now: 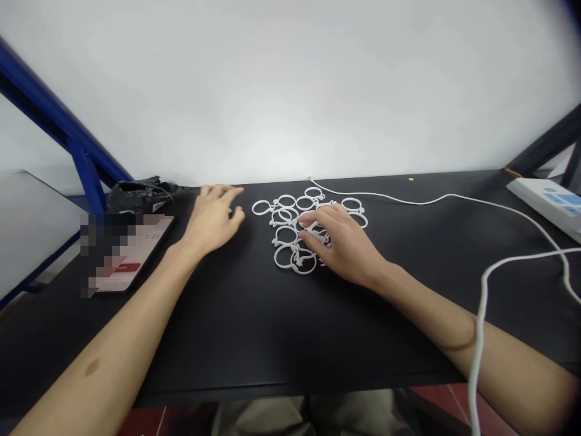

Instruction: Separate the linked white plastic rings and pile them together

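Note:
White rings with small loops, like curtain rings (287,257), lie in a loose, overlapping cluster on the black table (236,339). My right hand (342,242) rests over the right part of the cluster, thumb and fingers apart. It covers some of the rings, and I cannot tell whether the fingertips touch them. Left of the cluster, my left hand (213,218) is low over the tabletop with its fingers spread. A small bit of white shows beside its thumb; what it is remains unclear. No ring is plainly gripped by either hand.
A partly blurred phone-like device (136,254) lies at the left, with crumpled black plastic (138,194) behind it. A white cable (408,201) runs along the back right, and another loop crosses before my right forearm. A white box (547,206) stands far right.

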A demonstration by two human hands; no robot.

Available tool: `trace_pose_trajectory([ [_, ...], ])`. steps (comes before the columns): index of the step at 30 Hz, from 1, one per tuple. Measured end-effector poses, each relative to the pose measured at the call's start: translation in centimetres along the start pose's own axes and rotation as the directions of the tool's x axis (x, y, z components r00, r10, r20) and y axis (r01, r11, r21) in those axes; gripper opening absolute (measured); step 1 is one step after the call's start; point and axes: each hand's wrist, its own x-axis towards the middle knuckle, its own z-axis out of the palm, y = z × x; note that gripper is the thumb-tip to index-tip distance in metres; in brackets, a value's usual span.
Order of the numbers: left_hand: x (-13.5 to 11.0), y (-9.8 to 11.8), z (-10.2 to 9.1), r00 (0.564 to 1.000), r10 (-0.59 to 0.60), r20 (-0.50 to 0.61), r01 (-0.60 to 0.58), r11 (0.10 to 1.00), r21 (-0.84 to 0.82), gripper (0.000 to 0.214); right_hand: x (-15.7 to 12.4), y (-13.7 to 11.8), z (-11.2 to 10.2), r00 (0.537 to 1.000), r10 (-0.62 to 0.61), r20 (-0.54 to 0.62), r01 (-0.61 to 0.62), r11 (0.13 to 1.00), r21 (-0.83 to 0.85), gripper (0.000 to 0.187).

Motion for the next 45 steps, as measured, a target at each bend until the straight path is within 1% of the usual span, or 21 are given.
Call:
trace_pose_trajectory([
  [2,0.0,1.0,0.6,0.989,0.147,-0.013,-0.147,0.988,-0.037,0.037,0.0,0.0,0.0,1.0,0.004,0.004,-0.004,1.0,0.005,0.014],
  [3,0.0,1.3,0.9,0.982,0.189,-0.015,-0.19,0.981,-0.044,0.032,0.0,0.0,0.0,1.0,0.005,0.005,-0.006,1.0,0.008,0.013],
  [6,0.1,1.7,1.3,0.972,0.233,-0.042,-0.236,0.969,-0.078,0.02,0.0,0.1,0.0,1.0,0.012,-0.002,-0.012,1.0,0.007,0.012],
  [9,-0.2,2.5,0.2,0.963,0.252,-0.099,-0.265,0.95,-0.167,0.014,0.0,0.2,0.1,1.0,0.007,-0.017,-0.007,1.0,-0.004,0.017],
  [11,-0.7,3.7,-1.1,0.95,0.267,-0.162,-0.3,0.925,-0.234,0.01,0.0,0.2,0.1,0.999,0.004,-0.04,-0.004,1.0,0.002,0.032],
  [13,-1.3,5.2,-2.2,0.917,0.321,-0.237,-0.38,0.884,-0.272,0.008,0.0,0.1,0.2,0.998,0.012,-0.059,-0.01,1.0,0.024,0.048],
  [14,-1.5,6.0,-2.6,0.903,0.354,-0.242,-0.416,0.861,-0.293,0.008,0.0,0.1,0.2,0.998,0.012,-0.061,-0.01,0.999,0.034,0.05],
  [16,-1.9,7.1,-2.9,0.883,0.406,-0.236,-0.466,0.817,-0.34,0.008,0.0,0.0,0.1,0.999,0.001,-0.054,0.001,0.999,0.048,0.041],
  [19,-2.2,7.7,-2.7,0.879,0.423,-0.222,-0.477,0.786,-0.394,0.01,0.1,-0.1,0.0,0.998,0.01,-0.064,-0.006,0.998,0.064,0.025],
  [22,-2.2,7.4,-2.3,0.879,0.403,-0.255,-0.475,0.779,-0.409,0.009,0.2,-0.1,-0.2,0.994,0.054,-0.1,-0.046,0.995,0.088,0.018],
  [26,-2.2,7.2,-2.4,0.868,0.411,-0.279,-0.494,0.774,-0.396,0.007,0.2,-0.2,-0.3,0.988,0.064,-0.14,-0.044,0.989,0.138,0.011],
  [28,-2.2,7.3,-2.5,0.869,0.418,-0.267,-0.494,0.777,-0.39,0.006,0.2,-0.2,-0.2,0.989,0.056,-0.135,-0.034,0.986,0.162,0.011],
  [31,-2.2,7.3,-2.6,0.898,0.385,-0.211,-0.439,0.795,-0.418,0.003,0.2,-0.1,-0.1,0.993,0.021,-0.114,-0.001,0.986,0.167,0.017],
  [33,-2.2,7.3,-2.6,0.919,0.35,-0.18,-0.394,0.804,-0.446,0.013,0.1,-0.1,0.0,0.994,-0.002,-0.113,0.019,0.988,0.152,0.02],
  [35,-2.2,7.3,-2.5,0.927,0.337,-0.166,-0.375,0.809,-0.452,0.025,0.1,-0.1,0.0,0.993,-0.008,-0.12,0.025,0.99,0.139,0.022],
  [38,-2.1,7.3,-2.4,0.924,0.347,-0.158,-0.381,0.824,-0.419,0.034,0.0,-0.1,-0.1,0.991,-0.006,-0.136,0.024,0.99,0.136,0.023],
  [41,-2.1,7.2,-2.4,0.917,0.364,-0.161,-0.399,0.834,-0.381,0.038,0.0,-0.1,-0.1,0.991,-0.002,-0.133,0.021,0.99,0.14,0.017],
  [45,-2.2,7.1,-2.4,0.905,0.39,-0.169,-0.425,0.828,-0.365,0.034,0.0,-0.2,-0.2,0.991,-0.013,-0.135,0.033,0.989,0.148,0.013],
])
